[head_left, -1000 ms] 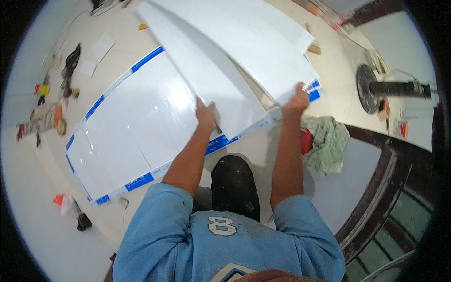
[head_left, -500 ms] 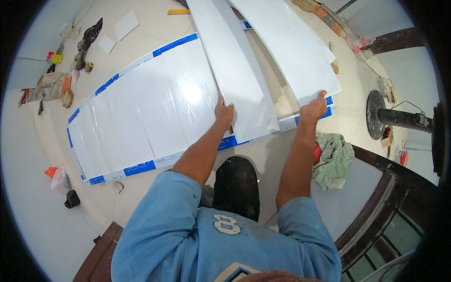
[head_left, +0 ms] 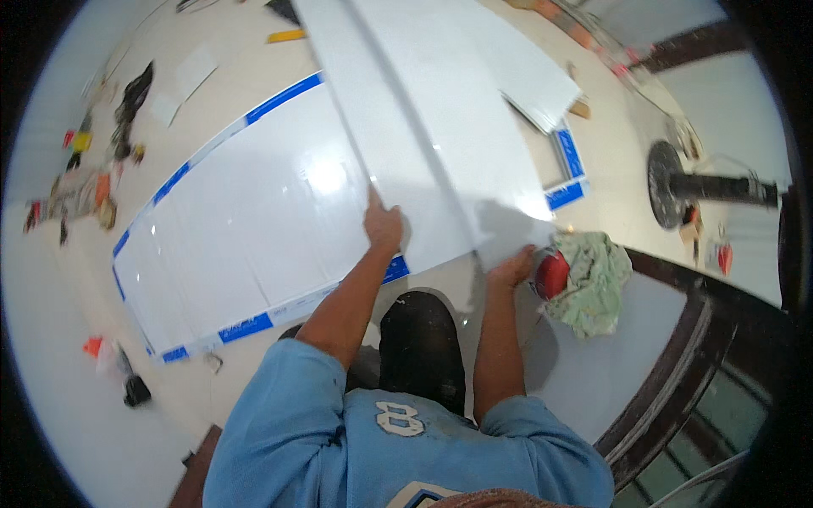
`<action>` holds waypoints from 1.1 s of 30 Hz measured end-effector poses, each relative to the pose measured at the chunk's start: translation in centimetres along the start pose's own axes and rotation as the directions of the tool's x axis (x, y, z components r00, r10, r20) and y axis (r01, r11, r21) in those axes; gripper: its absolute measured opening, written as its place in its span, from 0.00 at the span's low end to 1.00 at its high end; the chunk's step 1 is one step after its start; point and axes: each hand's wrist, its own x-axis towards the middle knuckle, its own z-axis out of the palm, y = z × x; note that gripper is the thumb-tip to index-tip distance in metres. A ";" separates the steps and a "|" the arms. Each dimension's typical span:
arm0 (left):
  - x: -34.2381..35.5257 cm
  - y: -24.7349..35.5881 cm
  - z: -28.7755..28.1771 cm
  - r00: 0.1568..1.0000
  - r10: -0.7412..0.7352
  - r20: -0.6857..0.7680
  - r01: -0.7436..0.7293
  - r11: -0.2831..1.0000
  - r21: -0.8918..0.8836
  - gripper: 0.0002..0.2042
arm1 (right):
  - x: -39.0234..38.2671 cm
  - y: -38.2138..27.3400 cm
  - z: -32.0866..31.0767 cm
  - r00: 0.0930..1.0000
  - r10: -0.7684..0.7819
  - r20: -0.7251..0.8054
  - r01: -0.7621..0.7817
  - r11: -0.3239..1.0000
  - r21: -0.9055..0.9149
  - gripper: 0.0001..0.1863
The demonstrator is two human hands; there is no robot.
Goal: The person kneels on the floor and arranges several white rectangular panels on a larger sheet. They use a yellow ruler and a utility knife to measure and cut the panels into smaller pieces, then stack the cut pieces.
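At the white panel's near end, right hand fingers pinch the edge; left hand fingers touch the adjoining panel, closure unclear. Uneven lifting could skew the seam. Both panels span the blue-taped frame, above pale floor; beyond, rightward, a black pedestal.

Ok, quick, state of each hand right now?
Left hand: touching the left white panel, grip unclear.
Right hand: holding the right white panel by its near edge.
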 end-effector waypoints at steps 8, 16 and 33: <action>-1.6 2.2 -0.4 0.907 0.415 0.065 -0.402 0.811 0.424 0.46 | -0.5 1.2 -3.0 1.000 -0.014 -0.028 0.001 0.912 -0.410 0.22; -1.6 7.9 5.2 0.842 0.490 0.227 -0.526 0.839 0.140 0.47 | 4.2 -10.3 4.4 0.784 0.170 0.597 0.620 -0.169 -0.766 0.34; 2.9 11.1 8.8 0.999 -0.024 0.049 0.025 0.999 -0.034 0.16 | 25.5 -21.8 38.3 0.614 -0.051 0.788 0.663 -0.509 -0.550 0.66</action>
